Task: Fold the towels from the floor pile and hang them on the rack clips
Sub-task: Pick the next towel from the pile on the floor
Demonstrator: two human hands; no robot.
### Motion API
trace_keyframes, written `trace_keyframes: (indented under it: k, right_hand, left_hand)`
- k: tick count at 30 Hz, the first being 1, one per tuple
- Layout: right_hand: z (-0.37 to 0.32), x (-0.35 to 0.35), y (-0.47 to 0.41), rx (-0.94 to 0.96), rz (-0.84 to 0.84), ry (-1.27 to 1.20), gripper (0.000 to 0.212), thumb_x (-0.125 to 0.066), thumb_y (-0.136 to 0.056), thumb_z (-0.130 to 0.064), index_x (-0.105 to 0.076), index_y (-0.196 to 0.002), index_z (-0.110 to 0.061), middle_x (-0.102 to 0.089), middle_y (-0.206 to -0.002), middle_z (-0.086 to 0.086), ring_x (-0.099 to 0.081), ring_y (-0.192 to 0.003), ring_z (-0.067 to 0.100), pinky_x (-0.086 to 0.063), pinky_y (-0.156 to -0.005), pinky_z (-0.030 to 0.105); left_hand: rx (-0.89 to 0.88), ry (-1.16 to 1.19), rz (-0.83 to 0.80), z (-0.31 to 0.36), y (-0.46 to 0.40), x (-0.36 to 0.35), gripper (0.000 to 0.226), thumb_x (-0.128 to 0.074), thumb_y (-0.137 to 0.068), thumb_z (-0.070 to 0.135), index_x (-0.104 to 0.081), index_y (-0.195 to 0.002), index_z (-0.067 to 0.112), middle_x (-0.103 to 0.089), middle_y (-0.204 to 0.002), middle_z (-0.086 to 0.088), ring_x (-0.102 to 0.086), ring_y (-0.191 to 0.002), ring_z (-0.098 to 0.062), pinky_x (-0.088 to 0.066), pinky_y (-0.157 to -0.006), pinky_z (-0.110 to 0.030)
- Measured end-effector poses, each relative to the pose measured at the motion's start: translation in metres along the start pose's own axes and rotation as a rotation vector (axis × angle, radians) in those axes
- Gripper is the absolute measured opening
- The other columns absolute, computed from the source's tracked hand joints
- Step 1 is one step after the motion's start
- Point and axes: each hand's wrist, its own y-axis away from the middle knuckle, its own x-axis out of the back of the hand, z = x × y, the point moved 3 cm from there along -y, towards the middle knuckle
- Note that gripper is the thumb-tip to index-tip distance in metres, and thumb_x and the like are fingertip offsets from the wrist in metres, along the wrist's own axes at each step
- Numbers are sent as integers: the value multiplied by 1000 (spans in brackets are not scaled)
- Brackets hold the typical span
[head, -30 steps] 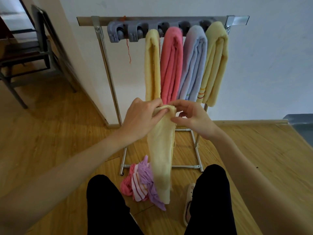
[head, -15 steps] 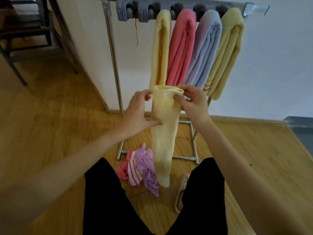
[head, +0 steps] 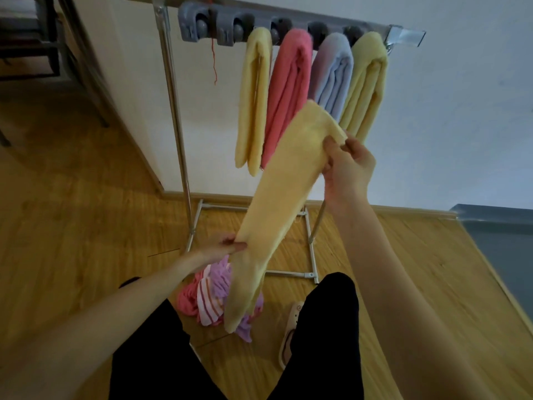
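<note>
Head view, folding stage. Half a second ago I had both hands together at the top of the yellow towel (head: 277, 197); now they are apart along its length. My right hand (head: 347, 166) pinches the upper end, raised in front of the hung towels, while my left hand (head: 222, 248) has slid down and pinches one edge near the lower third. The strip runs diagonally between them, its tail dangling over the floor pile (head: 207, 298) of pink, striped and purple cloth. I judge this prepares the lower part to be brought up for a further fold before clipping. On the rack (head: 173, 111), four towels hang from the grey clips (head: 227, 28); the two leftmost clips look free. The left fingertips are partly hidden behind the cloth, the pile's count is unclear, and the rack's top bar is cut off at the frame edge
</note>
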Motion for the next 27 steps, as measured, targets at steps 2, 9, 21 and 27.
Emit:
trace_keyframes:
  k: [2, 9, 21, 27]
  right_hand:
    - [11, 24, -9, -65, 149, 1, 25, -54, -85, 3, -60, -109, 2, -60, -84, 5, -57, -75, 14, -49, -58, 20]
    - [117, 97, 4, -375, 280, 264, 31, -48, -84, 1, -49, -114, -2, -57, -101, 12, -59, -88, 24, -53, -66, 33]
    - [154, 48, 37, -242, -765, 1189, 53, -40, -92, 0, -27, -144, -5, -46, -138, 17, -46, -126, 30, -42, -99, 37]
    - [101, 2, 41, -225, -757, 340, 35, -40, -88, 1, -58, -117, 6, -62, -118, 22, -59, -110, 27, -47, -96, 32]
  left_hand:
    - [5, 44, 27, 5, -1, 8, 29, -64, -87, 37, -68, -104, 13, -68, -100, -7, -62, -97, -20, -47, -77, -21]
    - [-194, 93, 99, 70, 14, 51, 13, -63, -90, 22, -72, -81, 19, -68, -74, 11, -61, -74, -5, -46, -71, -22]
    - [-399, -458, -399, 193, 61, 71, 20, -63, -90, 26, -73, -92, 9, -67, -88, -14, -63, -78, -23, -47, -65, -20]
    - [-396, -569, -468, 200, 57, 68, 23, -63, -90, 31, -73, -98, 12, -70, -91, -2, -65, -84, -16, -49, -69, -19]
